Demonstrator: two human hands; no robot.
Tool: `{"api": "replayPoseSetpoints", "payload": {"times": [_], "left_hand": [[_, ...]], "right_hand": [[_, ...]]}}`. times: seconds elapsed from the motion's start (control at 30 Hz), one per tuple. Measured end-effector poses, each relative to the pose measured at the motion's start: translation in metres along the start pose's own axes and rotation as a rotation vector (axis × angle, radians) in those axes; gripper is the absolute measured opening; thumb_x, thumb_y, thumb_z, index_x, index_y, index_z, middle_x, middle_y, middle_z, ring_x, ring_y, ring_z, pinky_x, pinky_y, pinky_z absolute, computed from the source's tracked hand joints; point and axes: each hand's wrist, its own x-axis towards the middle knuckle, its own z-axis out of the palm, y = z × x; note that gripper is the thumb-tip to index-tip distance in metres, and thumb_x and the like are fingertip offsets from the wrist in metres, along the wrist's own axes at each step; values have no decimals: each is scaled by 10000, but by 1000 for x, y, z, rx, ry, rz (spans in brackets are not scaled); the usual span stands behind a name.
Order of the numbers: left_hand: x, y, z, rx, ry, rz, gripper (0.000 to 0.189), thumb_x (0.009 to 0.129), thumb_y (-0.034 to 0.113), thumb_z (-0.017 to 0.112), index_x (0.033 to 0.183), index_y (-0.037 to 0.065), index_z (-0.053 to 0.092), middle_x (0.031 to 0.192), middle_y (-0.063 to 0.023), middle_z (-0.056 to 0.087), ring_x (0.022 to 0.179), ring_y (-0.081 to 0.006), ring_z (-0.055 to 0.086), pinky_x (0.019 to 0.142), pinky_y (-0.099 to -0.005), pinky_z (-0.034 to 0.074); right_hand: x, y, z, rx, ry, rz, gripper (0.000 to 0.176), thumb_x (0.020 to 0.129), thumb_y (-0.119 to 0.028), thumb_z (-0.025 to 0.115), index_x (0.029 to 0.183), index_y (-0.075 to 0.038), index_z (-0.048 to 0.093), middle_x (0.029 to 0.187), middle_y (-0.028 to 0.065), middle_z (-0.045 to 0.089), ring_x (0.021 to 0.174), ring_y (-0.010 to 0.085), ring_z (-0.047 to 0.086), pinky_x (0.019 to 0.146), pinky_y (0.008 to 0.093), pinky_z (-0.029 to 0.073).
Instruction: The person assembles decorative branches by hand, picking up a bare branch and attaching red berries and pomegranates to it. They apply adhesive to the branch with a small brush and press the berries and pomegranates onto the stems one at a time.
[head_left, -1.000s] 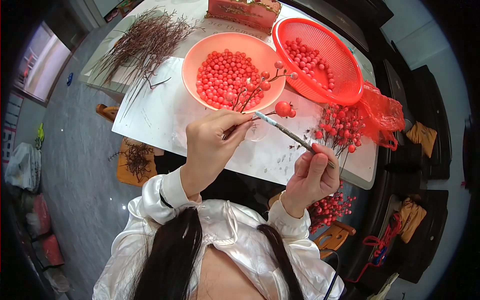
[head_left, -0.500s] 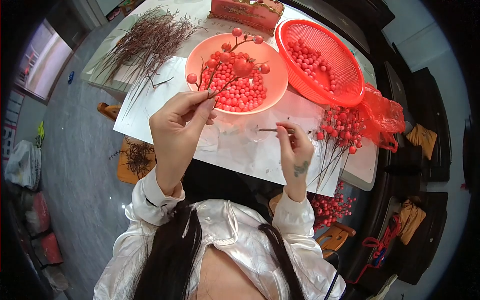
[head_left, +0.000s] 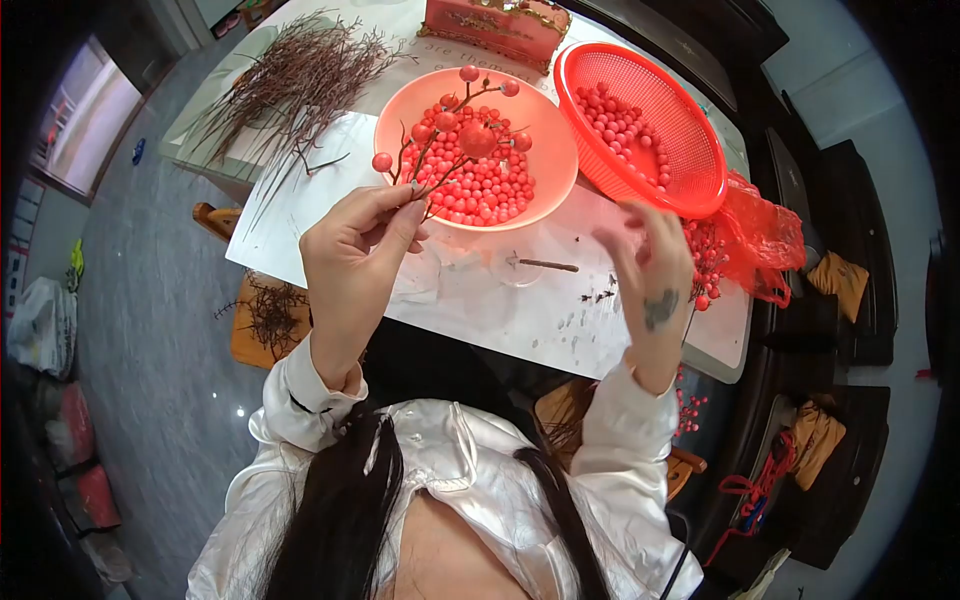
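My left hand pinches the stems of a brown artificial berry branch, which carries several red berries. The branch overlaps a pink bowl full of small red berries in this view. Blurred by motion, my right hand is raised near the lower rim of a red mesh basket, thumb and fingers apart with nothing visible between them. A short brown stick lies with one end on a small clear round dish, left of my right hand.
A pile of bare brown twigs spreads over the table's far left. Finished berry sprays and a red plastic bag lie at the right. Behind the bowl stands a pink ornate box. More twigs rest on a wooden chair.
My right hand has let go of the brown stick, now lying at the clear dish, and has moved right and up toward the basket. My left hand stays in place with the branch.
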Motion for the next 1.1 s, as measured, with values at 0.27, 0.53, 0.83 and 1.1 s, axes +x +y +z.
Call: {"api": "replayPoseSetpoints", "payload": {"times": [0.27, 0.53, 0.83, 1.1], "left_hand": [[-1, 4, -8, -46, 45, -16, 149, 822, -33, 569, 956, -88, 602, 877, -124, 637, 655, -114, 592, 580, -214, 487], [0, 0, -17, -58, 55, -28, 155, 824, -32, 567, 964, -85, 603, 879, -122, 636, 653, -117, 589, 571, -218, 487], [-3, -3, -11, -50, 3, -29, 151, 845, -10, 546, 966, -78, 606, 861, -113, 629, 653, -117, 586, 566, -213, 478], [-3, -4, -2, 94, 17, 52, 110, 791, 13, 616, 883, -41, 644, 743, -99, 625, 575, -117, 596, 511, -211, 468]], "right_hand": [[103, 22, 94, -26, -482, -662, 140, 711, -38, 578, 851, -42, 593, 811, 131, 587, 754, 299, 575, 632, 395, 460], [111, 41, 149, -262, -770, -629, 84, 686, -36, 560, 769, -50, 567, 776, 107, 592, 763, 292, 584, 609, 405, 473], [110, 48, 136, -44, -476, -626, 39, 723, -66, 530, 722, -39, 559, 734, 144, 593, 702, 335, 592, 594, 424, 474], [91, -1, 24, 232, -275, -228, 142, 769, -93, 604, 875, 0, 620, 704, 140, 610, 572, 192, 585, 543, 271, 457]]}}
